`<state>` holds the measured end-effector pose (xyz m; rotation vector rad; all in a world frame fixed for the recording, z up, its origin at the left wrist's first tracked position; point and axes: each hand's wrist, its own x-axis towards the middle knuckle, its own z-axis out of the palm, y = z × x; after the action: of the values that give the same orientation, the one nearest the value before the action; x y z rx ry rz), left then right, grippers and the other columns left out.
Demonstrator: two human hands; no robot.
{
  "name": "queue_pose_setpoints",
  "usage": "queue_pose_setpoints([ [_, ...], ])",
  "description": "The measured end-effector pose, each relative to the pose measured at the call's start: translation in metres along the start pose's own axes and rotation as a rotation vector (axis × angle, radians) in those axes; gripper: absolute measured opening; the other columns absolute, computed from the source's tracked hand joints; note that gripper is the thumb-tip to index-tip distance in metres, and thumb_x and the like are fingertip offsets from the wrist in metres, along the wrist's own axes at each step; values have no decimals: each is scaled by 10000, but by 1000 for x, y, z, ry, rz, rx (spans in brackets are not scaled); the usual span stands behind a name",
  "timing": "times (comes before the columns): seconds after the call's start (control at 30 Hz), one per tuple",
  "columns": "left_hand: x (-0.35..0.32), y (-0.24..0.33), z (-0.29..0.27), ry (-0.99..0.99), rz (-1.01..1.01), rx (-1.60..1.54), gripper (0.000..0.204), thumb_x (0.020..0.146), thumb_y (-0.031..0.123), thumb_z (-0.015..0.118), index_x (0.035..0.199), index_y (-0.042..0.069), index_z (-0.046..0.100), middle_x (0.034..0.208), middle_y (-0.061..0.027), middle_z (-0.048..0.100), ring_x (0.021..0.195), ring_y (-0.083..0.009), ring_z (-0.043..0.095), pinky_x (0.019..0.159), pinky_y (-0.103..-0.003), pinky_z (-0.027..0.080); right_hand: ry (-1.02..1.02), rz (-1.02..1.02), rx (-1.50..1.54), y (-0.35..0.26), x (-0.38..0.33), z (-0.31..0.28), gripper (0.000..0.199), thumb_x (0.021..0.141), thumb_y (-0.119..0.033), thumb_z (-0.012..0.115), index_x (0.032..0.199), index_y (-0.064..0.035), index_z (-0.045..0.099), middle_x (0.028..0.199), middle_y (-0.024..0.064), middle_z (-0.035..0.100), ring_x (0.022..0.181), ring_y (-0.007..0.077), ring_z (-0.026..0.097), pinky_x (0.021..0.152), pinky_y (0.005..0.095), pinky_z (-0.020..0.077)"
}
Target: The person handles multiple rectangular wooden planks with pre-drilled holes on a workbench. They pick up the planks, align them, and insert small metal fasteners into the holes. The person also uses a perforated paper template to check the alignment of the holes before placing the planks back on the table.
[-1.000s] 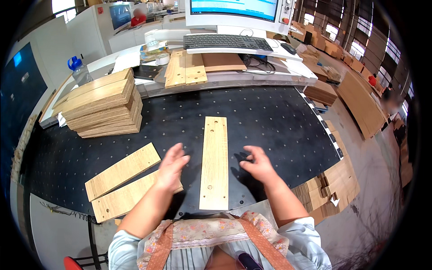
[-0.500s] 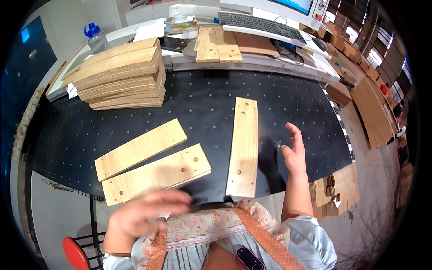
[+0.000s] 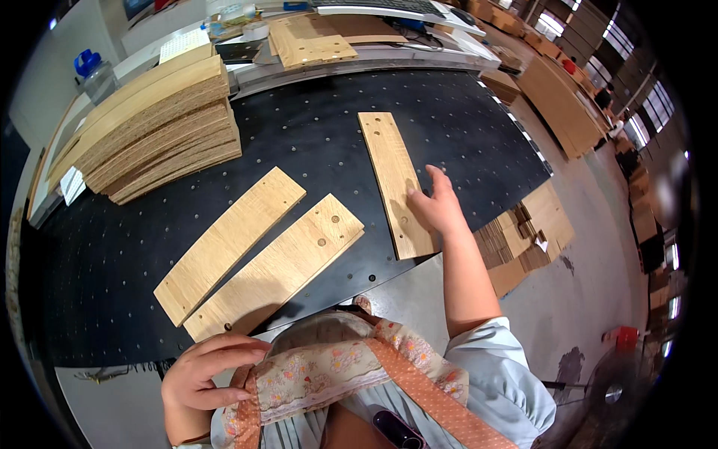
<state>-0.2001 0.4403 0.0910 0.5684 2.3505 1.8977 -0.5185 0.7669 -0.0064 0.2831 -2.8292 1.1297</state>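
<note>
A narrow wooden board (image 3: pixel 387 168) with drilled holes lies on the black table, right of centre. My right hand (image 3: pixel 440 203) is at this board's right edge, thumb over the wood and fingers apart; it does not grip the board, and firm contact cannot be told. To the left, two more boards lie slanted side by side: a plain-looking one (image 3: pixel 232 238) and, nearer to me, one with larger holes (image 3: pixel 288 263), which seems to rest on another piece. My left hand (image 3: pixel 213 372) hovers by the near end of these boards, close to my apron, fingers loosely stretched and holding nothing.
A tall stack of boards (image 3: pixel 161 123) stands at the back left, beside a blue-capped bottle (image 3: pixel 96 73). More drilled boards (image 3: pixel 310 41) lie on the rear shelf near a keyboard (image 3: pixel 381 6). Beyond the right table edge is a lower pile of boards (image 3: pixel 512 236).
My right hand has come leftward from beside the right board to its edge. My left hand has drawn back toward my apron. The whole view has shifted and turned.
</note>
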Motion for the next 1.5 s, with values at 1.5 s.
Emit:
queue_pose_setpoints([
  [1.5,11,-24,-11,407,-215,322,557,679,47,738,1203,1,554,1169,-153,595,1087,-283,573,920,-332,435,-421,-203,-515,-18,66,-20,880,639,-454,774,1355,-99,408,1321,176,457,1269,338,389,1016,527,326],
])
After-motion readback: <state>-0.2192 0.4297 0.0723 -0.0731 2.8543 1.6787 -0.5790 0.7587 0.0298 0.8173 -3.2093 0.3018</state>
